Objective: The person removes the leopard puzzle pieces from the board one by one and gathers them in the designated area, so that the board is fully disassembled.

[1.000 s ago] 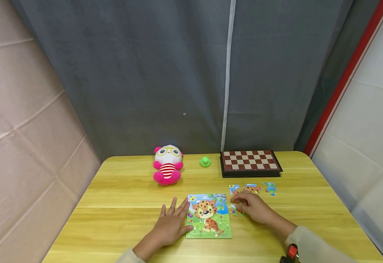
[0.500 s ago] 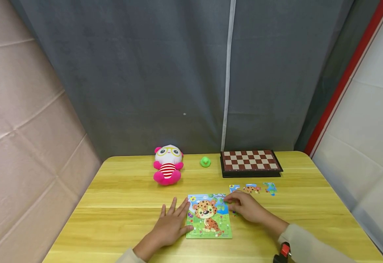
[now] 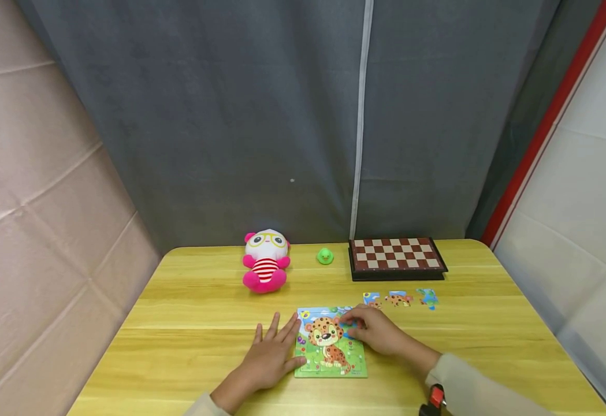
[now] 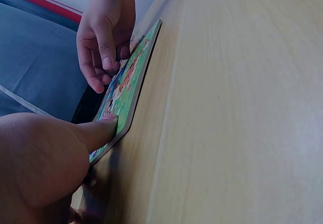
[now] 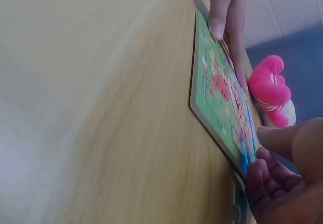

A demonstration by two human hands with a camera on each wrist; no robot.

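Note:
A leopard picture puzzle (image 3: 328, 361) in a green-edged board lies flat on the table. My left hand (image 3: 268, 359) rests at its left edge with fingers spread and thumb on the board; in the left wrist view the thumb (image 4: 101, 131) presses on the green border. Above the board's upper right part is my right hand (image 3: 378, 330), fingers loosely bent, fingertips at the blue sky area. Nothing shows between thumb and fingers in the right wrist view, where this hand (image 5: 287, 173) hovers low over the board (image 5: 222, 125).
Loose puzzle pieces lie beyond the right hand: a blue one (image 3: 371, 298), a spotted one (image 3: 398, 299) and a blue-green one (image 3: 428, 297). Another piece (image 5: 239, 201) sits beside the board. Further back are a pink panda plush (image 3: 264, 263), a green duck (image 3: 325, 256) and a chessboard box (image 3: 398, 259).
My right hand has moved left, from the loose pieces beside the board to over the puzzle's upper right part. The left hand has stayed in place.

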